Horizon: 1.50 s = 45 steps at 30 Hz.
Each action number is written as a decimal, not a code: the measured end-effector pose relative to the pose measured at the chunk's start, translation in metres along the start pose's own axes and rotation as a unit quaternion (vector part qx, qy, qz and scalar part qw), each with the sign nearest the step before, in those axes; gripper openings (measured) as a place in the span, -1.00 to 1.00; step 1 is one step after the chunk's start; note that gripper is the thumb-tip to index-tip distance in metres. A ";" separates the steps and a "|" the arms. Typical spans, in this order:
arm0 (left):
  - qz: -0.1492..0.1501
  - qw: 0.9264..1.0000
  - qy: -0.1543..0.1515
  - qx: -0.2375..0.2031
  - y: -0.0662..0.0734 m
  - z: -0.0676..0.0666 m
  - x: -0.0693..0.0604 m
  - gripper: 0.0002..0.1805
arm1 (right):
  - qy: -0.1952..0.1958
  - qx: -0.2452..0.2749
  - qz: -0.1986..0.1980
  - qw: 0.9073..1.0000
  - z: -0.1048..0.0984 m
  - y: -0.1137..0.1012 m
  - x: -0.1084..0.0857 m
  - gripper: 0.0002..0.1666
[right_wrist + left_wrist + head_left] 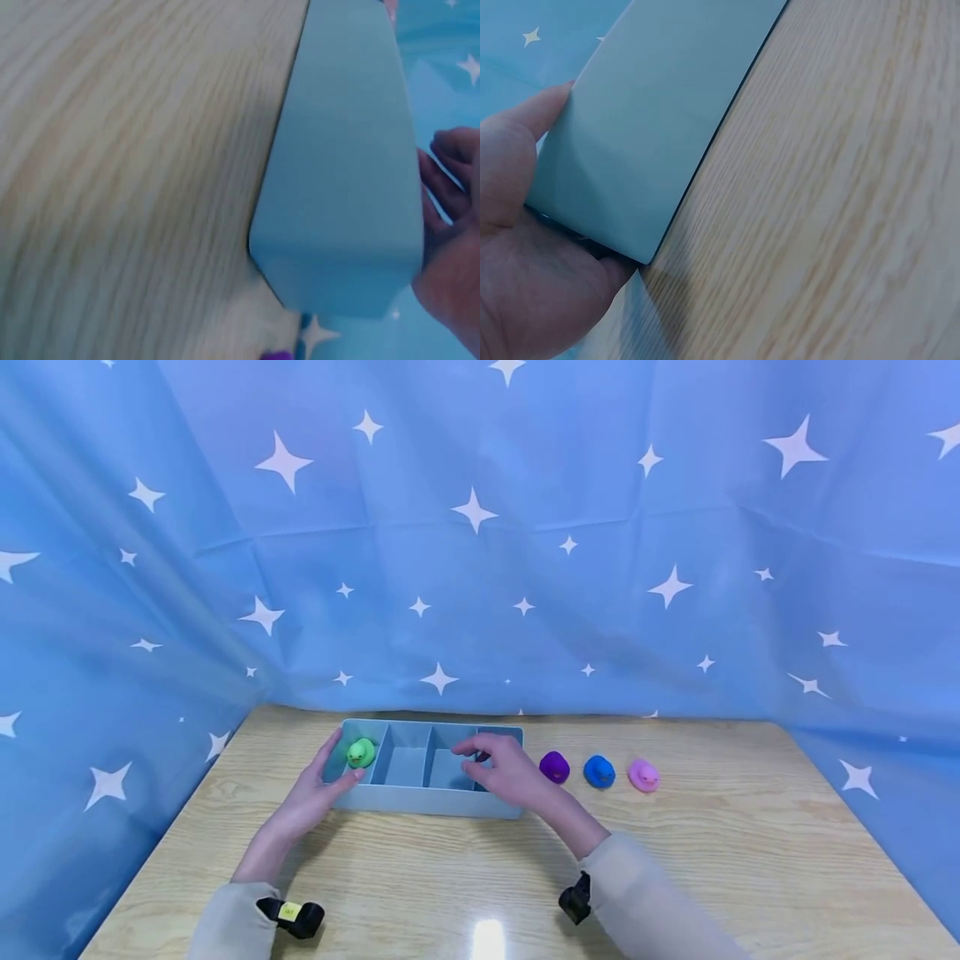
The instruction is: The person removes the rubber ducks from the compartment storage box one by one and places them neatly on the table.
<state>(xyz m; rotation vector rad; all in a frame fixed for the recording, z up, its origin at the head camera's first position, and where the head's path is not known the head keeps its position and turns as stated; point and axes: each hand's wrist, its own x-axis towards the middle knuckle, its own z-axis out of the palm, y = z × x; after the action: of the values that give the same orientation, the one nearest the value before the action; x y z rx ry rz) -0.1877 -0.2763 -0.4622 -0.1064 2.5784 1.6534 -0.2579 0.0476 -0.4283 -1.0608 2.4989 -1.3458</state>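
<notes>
A light blue tray (420,800) with several compartments lies on the table. My left hand (311,797) grips its left end, thumb over the front rim and fingers along the side wall. In the leftmost compartment sits a green toy duck (362,753). My right hand (504,770) is over the tray's right part, index finger and thumb pointing left with their tips apart. Through the gap between them shows a small dark thing (482,757); its kind is mostly hidden. In the right wrist view the fingers (450,187) are above the tray's far side.
Right of the tray, a purple duck (554,767), a blue duck (599,772) and a pink duck (643,775) stand in a row on the wooden table (420,877). A blue curtain with white stars (480,610) hangs behind the table and along its sides.
</notes>
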 end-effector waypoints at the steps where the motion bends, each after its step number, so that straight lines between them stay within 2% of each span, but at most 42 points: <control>1: -0.001 1.000 0.000 0.001 0.001 0.000 0.000 -0.04 | 0.008 -0.002 0.000 1.000 0.002 0.000 0.001 -0.68; 5: -0.006 1.000 0.001 0.001 0.002 0.002 0.001 -0.05 | 0.047 -0.005 0.004 0.999 0.008 0.000 0.007 -0.70; 8: -0.009 1.000 0.002 -0.001 0.002 0.001 0.001 -0.05 | 0.061 -0.004 0.000 0.998 0.011 -0.001 0.011 -0.71; 15: -0.005 1.000 0.004 -0.003 -0.001 0.001 0.003 -0.03 | 0.015 0.024 0.016 0.999 0.021 -0.012 0.017 -0.67; 18: 0.003 1.000 0.001 -0.007 0.001 0.003 0.004 -0.01 | 0.006 0.036 0.012 0.999 0.026 -0.018 0.021 -0.67; 26: -0.001 1.000 0.003 -0.007 0.003 0.002 0.003 -0.01 | -0.027 0.061 0.015 0.998 0.050 -0.037 0.043 -0.64; 32: -0.002 1.000 -0.001 -0.013 0.001 0.003 -0.001 -0.02 | -0.037 0.056 0.021 0.998 0.062 -0.045 0.055 -0.61; 40: -0.008 1.000 0.002 -0.003 -0.001 0.002 0.003 -0.03 | -0.033 0.039 0.013 0.999 0.069 -0.045 0.073 -0.58; 45: -0.004 1.000 -0.004 -0.011 -0.002 0.000 0.002 0.00 | -0.039 0.038 0.017 0.998 0.077 -0.049 0.083 -0.54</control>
<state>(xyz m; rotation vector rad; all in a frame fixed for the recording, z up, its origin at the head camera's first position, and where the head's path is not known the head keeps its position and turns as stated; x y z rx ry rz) -0.1900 -0.2768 -0.4640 -0.1104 2.5511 1.6781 -0.2632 -0.0758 -0.4188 -1.0298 2.3804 -1.3512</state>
